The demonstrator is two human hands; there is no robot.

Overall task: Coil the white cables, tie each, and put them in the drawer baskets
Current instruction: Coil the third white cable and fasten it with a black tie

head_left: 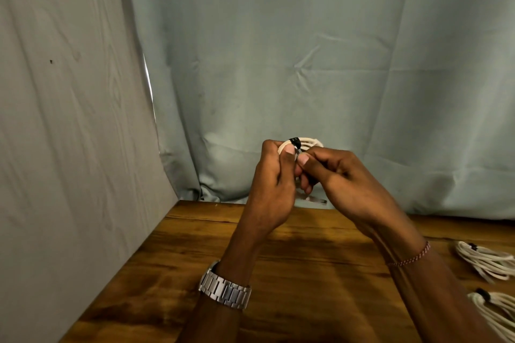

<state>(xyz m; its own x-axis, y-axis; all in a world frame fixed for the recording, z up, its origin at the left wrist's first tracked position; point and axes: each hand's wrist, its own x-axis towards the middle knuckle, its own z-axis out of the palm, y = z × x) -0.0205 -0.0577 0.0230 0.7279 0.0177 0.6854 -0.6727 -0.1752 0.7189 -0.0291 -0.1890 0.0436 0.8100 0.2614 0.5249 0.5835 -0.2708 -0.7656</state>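
Cloth backdrop fills nine o'clock and runs across twelve; below it the wooden desk spreads from centre toward six; above its far edge both hands are raised together at mid-frame. Left hand, watch on the wrist, has its grip curled round a coiled white cable, thumb pressed near a black tie already wrapped over the strands; right hand, thin bracelet at the wrist, pinches what looks like the tie's loose end just beside the left thumb, though the end itself is too small to make out; both grips are closed tight on the bundle. At three to four o'clock two more white bundles lie on the desk, each with a dark band, so apparently tied; judging by this, the coil in hand is coiled and mid-tying; no drawer or baskets show, so stowing appears wholly left to do.
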